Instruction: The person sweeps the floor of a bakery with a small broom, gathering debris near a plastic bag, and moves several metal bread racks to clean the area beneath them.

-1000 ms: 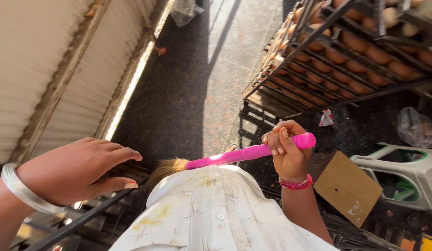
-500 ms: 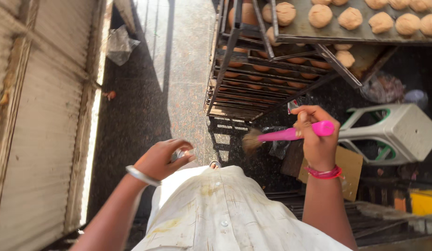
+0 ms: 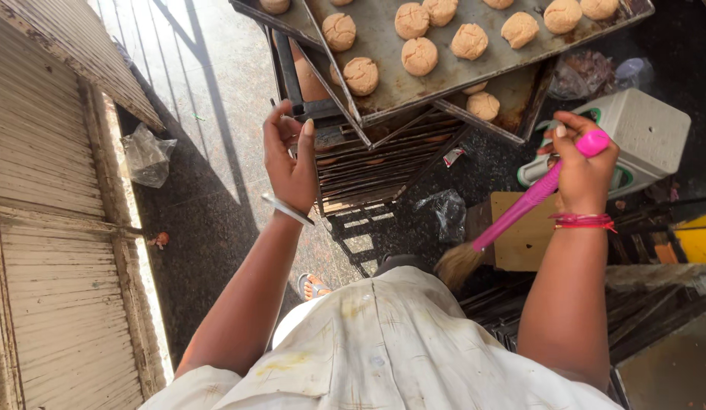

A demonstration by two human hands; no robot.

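My right hand (image 3: pixel 582 168) grips a pink-handled pastry brush (image 3: pixel 520 209), handle end up and bristles (image 3: pixel 458 264) pointing down toward my stained white shirt (image 3: pixel 383 349). My left hand (image 3: pixel 291 156) is raised with fingers apart and holds nothing; a metal bangle circles its wrist. It hovers just left of the corner of a metal baking tray (image 3: pixel 398 89) that carries several round pale buns (image 3: pixel 420 55). The tray sits on top of a dark tray rack (image 3: pixel 368 171).
More trays are stacked in the rack below. A white plastic stool (image 3: pixel 641 133) and a cardboard piece (image 3: pixel 524 239) stand to the right. Clear plastic bags (image 3: pixel 146 156) lie by the corrugated shutter (image 3: pixel 42 228) at the left. My sandalled foot (image 3: pixel 313 286) shows on the speckled floor.
My view has tilted up onto the bun tray. My left hand rose from waist height to the tray's corner and opened. The brush in my right hand swung bristles-down.
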